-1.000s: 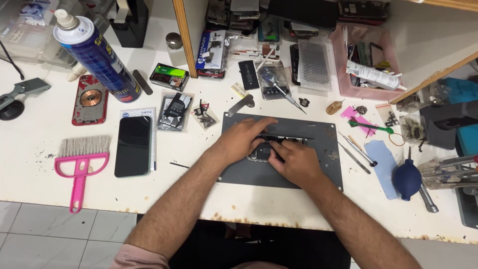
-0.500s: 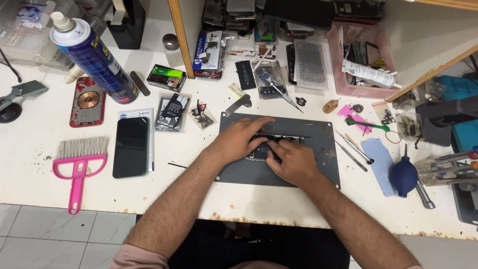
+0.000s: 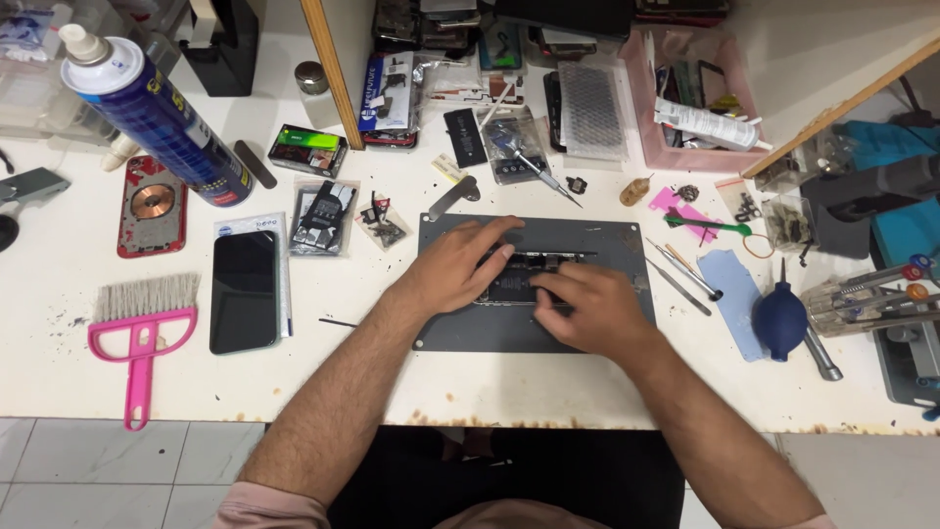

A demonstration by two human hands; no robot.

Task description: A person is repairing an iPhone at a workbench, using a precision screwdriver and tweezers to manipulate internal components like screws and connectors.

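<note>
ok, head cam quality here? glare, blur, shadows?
Head view: even, bright light, white table near blown out; soft shadows only under the hands, left, right; sharp overall; slight wide-angle bend at edges; the part under the hands is hidden.

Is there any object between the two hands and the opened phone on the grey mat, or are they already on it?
Nothing visible stands between them. The left hand and the right hand both rest directly on the opened phone lying on the grey mat. The loose tools lie off to the sides.
</note>
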